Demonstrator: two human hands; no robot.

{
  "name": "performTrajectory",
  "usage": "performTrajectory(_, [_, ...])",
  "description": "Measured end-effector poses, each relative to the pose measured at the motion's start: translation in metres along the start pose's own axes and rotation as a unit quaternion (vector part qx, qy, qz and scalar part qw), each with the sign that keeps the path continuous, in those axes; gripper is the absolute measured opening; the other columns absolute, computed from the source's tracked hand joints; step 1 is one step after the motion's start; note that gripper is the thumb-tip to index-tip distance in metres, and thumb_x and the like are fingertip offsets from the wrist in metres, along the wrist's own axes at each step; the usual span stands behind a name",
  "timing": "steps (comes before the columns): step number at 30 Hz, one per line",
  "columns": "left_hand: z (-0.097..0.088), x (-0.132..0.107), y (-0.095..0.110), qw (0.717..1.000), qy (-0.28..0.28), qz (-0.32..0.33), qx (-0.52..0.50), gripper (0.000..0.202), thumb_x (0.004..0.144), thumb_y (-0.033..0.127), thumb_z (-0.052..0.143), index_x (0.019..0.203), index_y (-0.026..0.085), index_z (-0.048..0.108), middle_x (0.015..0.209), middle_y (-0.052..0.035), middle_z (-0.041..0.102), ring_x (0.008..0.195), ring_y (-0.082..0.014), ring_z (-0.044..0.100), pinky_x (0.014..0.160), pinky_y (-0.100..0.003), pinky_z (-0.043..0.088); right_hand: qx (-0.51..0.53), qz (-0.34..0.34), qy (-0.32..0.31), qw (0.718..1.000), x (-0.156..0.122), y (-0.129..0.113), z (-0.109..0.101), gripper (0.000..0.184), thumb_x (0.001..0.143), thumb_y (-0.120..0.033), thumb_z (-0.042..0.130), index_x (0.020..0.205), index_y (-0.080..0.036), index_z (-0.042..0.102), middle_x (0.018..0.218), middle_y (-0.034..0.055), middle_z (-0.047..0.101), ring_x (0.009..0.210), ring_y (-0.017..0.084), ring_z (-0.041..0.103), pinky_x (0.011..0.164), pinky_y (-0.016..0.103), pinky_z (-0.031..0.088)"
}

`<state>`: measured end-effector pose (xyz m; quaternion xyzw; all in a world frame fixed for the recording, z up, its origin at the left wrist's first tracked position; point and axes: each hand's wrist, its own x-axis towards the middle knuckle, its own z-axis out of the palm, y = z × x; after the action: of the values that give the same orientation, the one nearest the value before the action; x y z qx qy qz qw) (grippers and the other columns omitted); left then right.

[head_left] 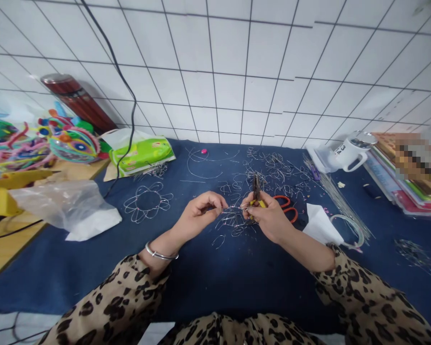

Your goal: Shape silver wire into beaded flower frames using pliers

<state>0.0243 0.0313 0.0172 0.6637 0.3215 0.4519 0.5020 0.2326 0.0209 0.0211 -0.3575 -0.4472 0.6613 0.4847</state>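
Note:
My left hand [205, 209] pinches one end of a thin silver wire [233, 207] between thumb and fingertips. On the other side, my right hand [266, 214] is closed around pliers [255, 184] with yellow handles, their dark jaws pointing away from me. The fingertips of this hand also seem to touch the wire's other end. Below and beyond both hands lie tangled bent wire pieces [273, 165]. Scissors with red-orange handles [290, 214] rest just beside my right hand. A flower-shaped wire frame [148, 202] lies flat to the left.
A green tissue pack [141, 154], a plastic bag [68, 206] and a yellow glue gun [7, 201] stand left. At right are straight wires [345, 211], white paper [321, 223], a coil [355, 227], a white mug [354, 151] and stacked books [398, 182]. A tiled wall [230, 86] closes the back.

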Motion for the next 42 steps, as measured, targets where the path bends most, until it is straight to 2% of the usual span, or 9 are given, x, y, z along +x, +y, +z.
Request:
performTrajectory(7, [0.002,0.0,0.0,1.0,-0.003,0.003,-0.007,0.0,0.082,0.017,0.055,0.082,0.017,0.055,0.09,-0.007,0.059,0.083,-0.0167,0.054,0.075,-0.03,0.042,0.026,0.012,0.002,1.0,-0.003,0.0,0.0,0.02,0.071,-0.011,0.057,0.088,-0.022,0.056,0.086,0.0001,0.06,0.068,0.011,0.055,0.066,0.03,0.044])
performTrajectory(12, [0.002,-0.001,0.002,1.0,-0.008,0.003,-0.004,0.001,0.081,0.017,0.056,0.082,0.017,0.056,0.098,-0.0081,0.059,0.086,-0.017,0.054,0.076,-0.029,0.043,0.029,0.015,0.005,0.999,-0.004,-0.001,0.002,0.021,0.071,-0.011,0.057,0.089,-0.023,0.055,0.088,0.0002,0.06,0.068,0.011,0.055,0.066,0.03,0.044])
performTrajectory(17, [0.002,-0.002,0.003,1.0,-0.026,0.007,0.0,0.002,0.082,0.016,0.055,0.083,0.017,0.054,0.106,-0.0099,0.057,0.092,-0.0182,0.054,0.079,-0.031,0.044,0.036,0.011,0.002,0.999,-0.005,-0.001,0.004,0.024,0.069,-0.009,0.055,0.089,-0.023,0.055,0.088,0.0,0.059,0.068,0.011,0.055,0.065,0.03,0.044])
performTrajectory(22, [0.001,-0.003,0.004,0.998,-0.053,0.007,-0.016,0.002,0.083,0.015,0.054,0.083,0.017,0.053,0.112,-0.011,0.055,0.089,-0.017,0.056,0.081,-0.033,0.045,0.045,0.015,-0.001,0.999,-0.006,-0.002,0.005,0.028,0.067,-0.005,0.053,0.089,-0.023,0.055,0.086,-0.0006,0.059,0.068,0.011,0.055,0.066,0.03,0.044])
performTrajectory(27, [0.003,-0.005,0.004,0.996,-0.083,0.007,-0.017,0.007,0.082,0.016,0.057,0.085,0.017,0.051,0.109,-0.0109,0.057,0.087,-0.017,0.057,0.081,-0.035,0.046,0.049,0.027,0.009,0.998,-0.008,-0.004,0.008,0.027,0.067,-0.006,0.054,0.088,-0.023,0.054,0.084,-0.0008,0.059,0.068,0.011,0.055,0.066,0.03,0.044])
performTrajectory(33, [0.008,-0.005,0.002,0.999,-0.04,0.009,-0.001,0.013,0.079,0.017,0.062,0.08,0.017,0.05,0.098,-0.0086,0.06,0.085,-0.016,0.056,0.077,-0.031,0.046,0.059,0.029,0.009,0.998,-0.008,-0.005,0.011,0.027,0.066,-0.004,0.053,0.087,-0.022,0.055,0.083,-0.0005,0.06,0.068,0.011,0.055,0.065,0.03,0.044])
performTrajectory(37, [0.009,-0.006,0.004,1.0,-0.02,0.02,0.015,0.018,0.078,0.017,0.065,0.091,0.016,0.052,0.094,-0.0074,0.06,0.085,-0.0163,0.056,0.077,-0.032,0.046,0.056,0.012,0.017,0.998,-0.008,-0.006,0.013,0.027,0.067,-0.003,0.052,0.086,-0.021,0.055,0.081,-0.0009,0.06,0.067,0.012,0.055,0.064,0.029,0.043])
performTrajectory(39, [0.008,-0.006,0.006,0.998,-0.01,0.031,0.046,0.022,0.077,0.017,0.065,0.096,0.017,0.054,0.093,-0.0072,0.059,0.086,-0.0169,0.056,0.079,-0.033,0.046,0.054,0.002,0.018,0.998,-0.009,-0.007,0.014,0.028,0.067,-0.002,0.051,0.086,-0.022,0.055,0.081,-0.0011,0.06,0.067,0.012,0.055,0.065,0.03,0.043])
performTrajectory(42, [0.006,-0.005,0.01,0.99,-0.008,0.075,0.116,0.02,0.077,0.016,0.064,0.095,0.018,0.057,0.091,-0.0068,0.059,0.088,-0.018,0.055,0.082,-0.035,0.044,0.05,-0.011,0.016,0.999,-0.011,-0.008,0.016,0.029,0.068,-0.002,0.05,0.087,-0.022,0.055,0.082,-0.0013,0.06,0.067,0.011,0.055,0.066,0.03,0.042])
